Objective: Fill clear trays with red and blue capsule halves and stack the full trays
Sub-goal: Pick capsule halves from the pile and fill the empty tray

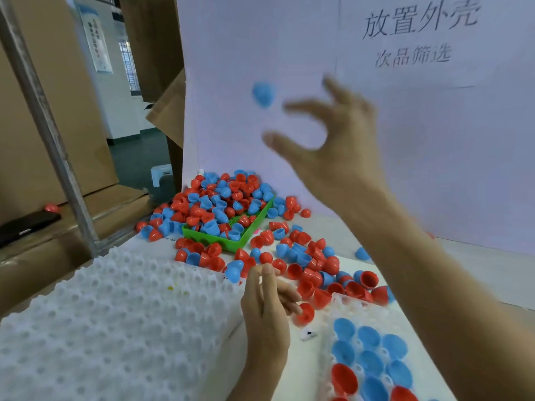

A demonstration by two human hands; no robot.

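Releasing a blue half (263, 94) midair from splayed right hand (333, 140), left hand (267, 308) relaxed, empty; clear tray (344, 302) at bench's near edge partly filled, loose halves (304, 273) remaining.

My right hand (333, 140) is raised high, blurred, its fingers spread wide and holding nothing. My left hand (267, 308) sits low with its fingers loosely extended, thumb pointing upward.
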